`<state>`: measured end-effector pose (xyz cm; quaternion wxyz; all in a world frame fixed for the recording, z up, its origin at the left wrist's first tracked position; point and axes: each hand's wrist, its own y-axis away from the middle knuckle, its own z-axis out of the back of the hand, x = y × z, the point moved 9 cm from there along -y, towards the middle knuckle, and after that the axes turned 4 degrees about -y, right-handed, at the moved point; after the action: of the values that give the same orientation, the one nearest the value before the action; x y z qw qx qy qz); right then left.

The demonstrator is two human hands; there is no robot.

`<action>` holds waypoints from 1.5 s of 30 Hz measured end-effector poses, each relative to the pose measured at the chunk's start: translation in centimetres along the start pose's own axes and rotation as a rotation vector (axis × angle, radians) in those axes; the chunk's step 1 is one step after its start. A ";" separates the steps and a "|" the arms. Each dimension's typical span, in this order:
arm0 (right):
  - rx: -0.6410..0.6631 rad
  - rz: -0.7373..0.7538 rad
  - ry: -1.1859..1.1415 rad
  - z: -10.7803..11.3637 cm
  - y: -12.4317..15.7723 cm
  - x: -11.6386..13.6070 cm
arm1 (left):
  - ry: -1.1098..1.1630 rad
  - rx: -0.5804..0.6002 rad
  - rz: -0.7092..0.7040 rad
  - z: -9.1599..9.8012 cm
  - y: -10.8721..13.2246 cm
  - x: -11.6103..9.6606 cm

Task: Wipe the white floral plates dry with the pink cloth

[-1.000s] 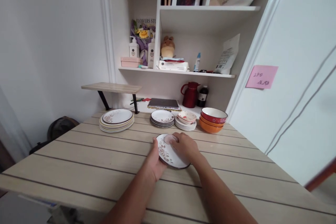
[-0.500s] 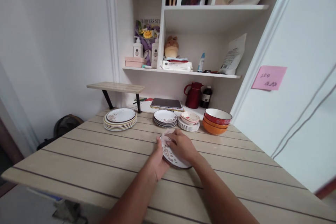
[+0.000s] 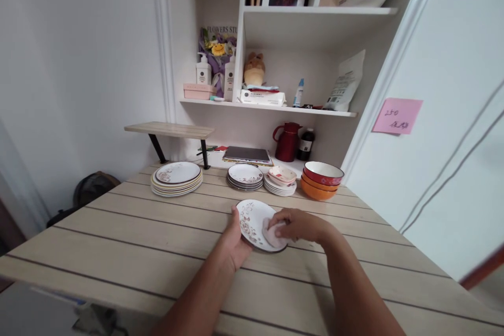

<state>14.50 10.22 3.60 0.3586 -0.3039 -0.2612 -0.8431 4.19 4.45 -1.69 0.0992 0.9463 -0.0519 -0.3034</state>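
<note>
A small white plate (image 3: 252,216) with a floral print and dark rim is held tilted just above the wooden table (image 3: 157,241). My left hand (image 3: 233,244) grips the plate's near left edge, thumb on the rim. My right hand (image 3: 301,224) presses a small pale cloth (image 3: 271,232) against the plate's lower right face, its fingers closed on the cloth.
At the table's far side stand a stack of large plates (image 3: 176,178), a stack of small plates (image 3: 245,176), a stack of small white dishes (image 3: 280,181) and stacked red and orange bowls (image 3: 322,179). Behind them sit a red jug (image 3: 287,142), a dark bottle (image 3: 306,144), shelves and a small wooden riser (image 3: 170,130).
My right hand has slid the cloth from the plate's upper part down to its lower right, baring the floral print. The left hand keeps its grip on the plate.
</note>
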 end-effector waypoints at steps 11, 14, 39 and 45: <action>-0.582 -0.193 0.418 1.5 -3.0 1.4 | -0.010 -0.015 -0.040 -0.1 0.1 -0.4; -0.570 -0.037 0.398 0.3 -3.8 3.1 | 0.003 0.011 -0.040 -0.4 0.1 -0.5; -0.291 -0.207 0.488 1.3 -0.3 1.2 | -0.038 -0.053 -0.022 0.5 0.1 -0.2; -0.096 0.088 0.333 -1.1 0.0 4.2 | -0.032 0.032 0.003 -0.1 0.0 0.2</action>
<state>11.79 7.68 5.77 0.4186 -0.1882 -0.1441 -0.8767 4.43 4.46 -1.69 0.0835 0.9427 -0.0600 -0.3173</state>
